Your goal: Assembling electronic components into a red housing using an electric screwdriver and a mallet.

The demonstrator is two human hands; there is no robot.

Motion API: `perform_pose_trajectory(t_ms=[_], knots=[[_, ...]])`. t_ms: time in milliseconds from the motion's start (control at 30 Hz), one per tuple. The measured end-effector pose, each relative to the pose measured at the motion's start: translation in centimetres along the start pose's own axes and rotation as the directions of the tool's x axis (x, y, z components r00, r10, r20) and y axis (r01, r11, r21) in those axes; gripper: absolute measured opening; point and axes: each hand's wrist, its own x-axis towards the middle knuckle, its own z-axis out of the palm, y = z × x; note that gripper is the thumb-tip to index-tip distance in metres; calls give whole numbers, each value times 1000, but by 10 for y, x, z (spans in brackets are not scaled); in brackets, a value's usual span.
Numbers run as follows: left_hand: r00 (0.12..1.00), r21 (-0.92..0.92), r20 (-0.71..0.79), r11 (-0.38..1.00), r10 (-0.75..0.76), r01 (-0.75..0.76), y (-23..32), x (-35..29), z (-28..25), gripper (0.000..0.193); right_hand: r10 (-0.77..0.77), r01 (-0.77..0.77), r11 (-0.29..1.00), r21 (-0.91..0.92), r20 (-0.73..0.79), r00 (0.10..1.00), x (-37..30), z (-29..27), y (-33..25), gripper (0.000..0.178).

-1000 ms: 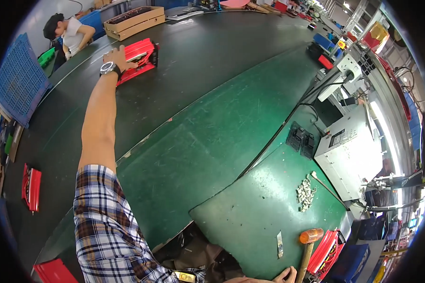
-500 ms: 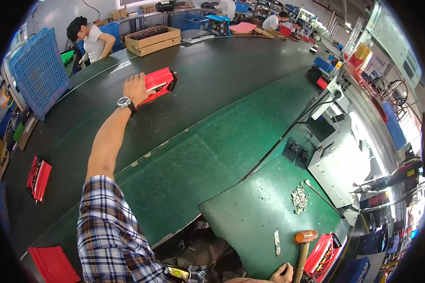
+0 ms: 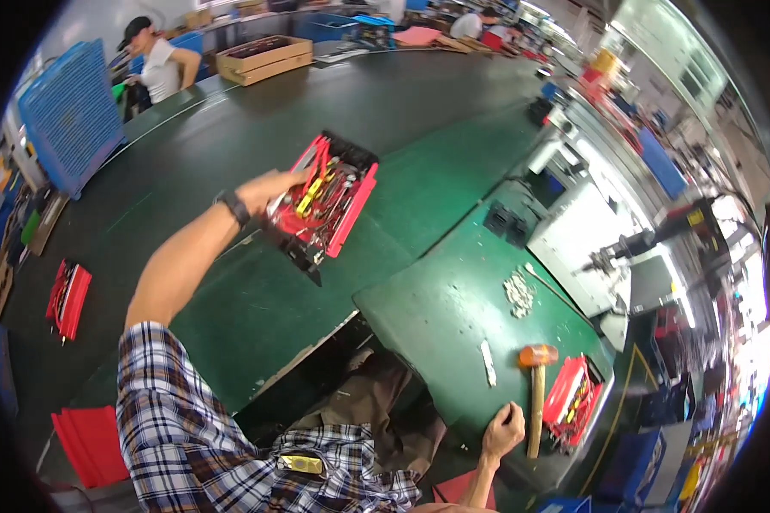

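Observation:
My left hand [image 3: 269, 190] is closed on the near side of a red-housed electronic unit [image 3: 342, 197], held up and tilted above the dark conveyor belt. Its open side shows wires, yellow parts and circuitry, with black end pieces. My right hand [image 3: 503, 430] rests by the green bench mat with its fingers curled; whether anything lies within them is hidden. Beside it is a mallet [image 3: 536, 402] with an orange head and wooden handle. Another red unit [image 3: 571, 398], its wiring exposed, lies just right of the mallet.
A third red unit [image 3: 70, 299] sits on the belt [image 3: 171, 154] at left, above a red panel [image 3: 90, 445]. Small pale pieces [image 3: 519, 292] are heaped near a white machine [image 3: 586, 256]. A cardboard box [image 3: 265, 60] and a co-worker [image 3: 158, 64] are at the far side.
My left hand has lifted the red unit off the belt, bringing it right and nearer while turning its wired side into view. My right hand shows further up, still curled.

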Motion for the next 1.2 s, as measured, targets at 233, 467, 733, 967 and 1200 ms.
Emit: perform_pose_trajectory(t_ms=[233, 467, 733, 967, 1200], knots=[[997, -300, 64, 951, -54, 71, -63, 27, 68, 53, -59, 62, 994, 87, -42, 997, -7, 0, 8, 14], [920, 958, -103, 285, 378, -10, -30, 19, 113, 59, -53, 60, 994, 92, -73, 996, -8, -4, 4, 13], [848, 949, -114, 309, 517, -61, -58, -52, 111, 32, -58, 62, 995, 76, -53, 997, -7, 0, 1, 12], [810, 882, -26, 395, 586, -258, -142, -196, 108, 54, -30, 30, 999, -10, 23, 999, 1, -5, -7, 11], [916, 927, 59, 319, 397, -198, -134, -239, 119, 60, 68, -47, 988, -144, 142, 988, -5, 0, 1, 29]])
